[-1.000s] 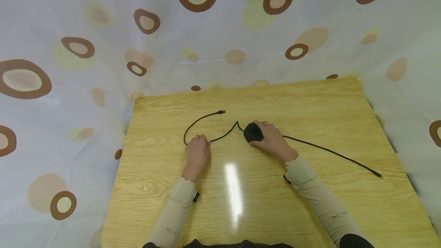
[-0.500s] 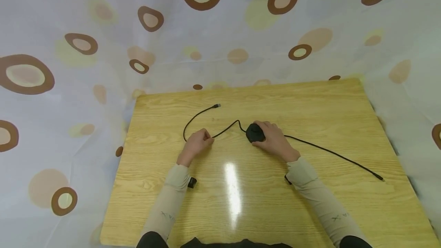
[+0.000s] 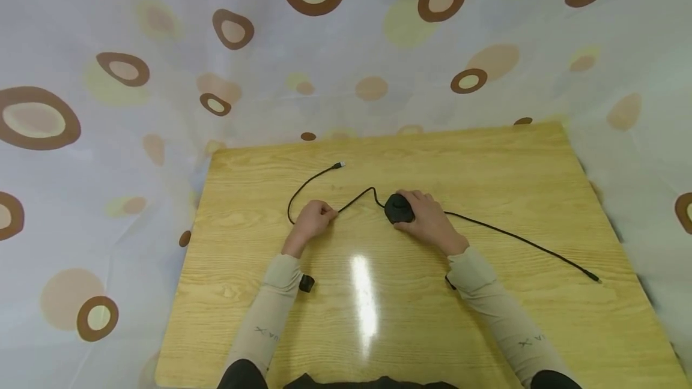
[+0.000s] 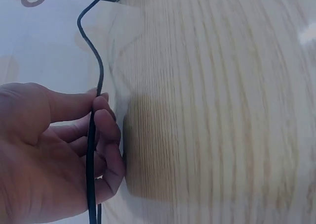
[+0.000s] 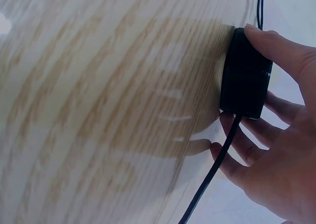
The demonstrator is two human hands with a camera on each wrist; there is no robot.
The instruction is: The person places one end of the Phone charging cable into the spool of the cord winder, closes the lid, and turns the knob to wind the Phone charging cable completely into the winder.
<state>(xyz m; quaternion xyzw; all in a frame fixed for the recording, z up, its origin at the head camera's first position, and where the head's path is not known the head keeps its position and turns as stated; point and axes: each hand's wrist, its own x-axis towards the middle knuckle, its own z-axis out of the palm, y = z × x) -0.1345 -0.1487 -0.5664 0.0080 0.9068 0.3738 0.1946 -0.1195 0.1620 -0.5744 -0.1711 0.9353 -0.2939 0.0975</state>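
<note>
The person's left hand (image 3: 315, 219) pinches a thin black flexible cable (image 3: 354, 201), its grip closed with thumb and fingertips together on the cord. The right hand (image 3: 429, 221) has its grip clamped round a black, rounded, box-like plastic device (image 3: 399, 208), thumb on one side and fingers on the other, near the middle of the yellow wood-grained bench (image 3: 411, 317). The cable kinks between the hands to meet the device's left side; beyond the left hand it curves back to a black-and-silver USB plug (image 3: 339, 165). A second straight black cable (image 3: 513, 235) slants rightward from the right hand to a small black plug (image 3: 595, 278).
</note>
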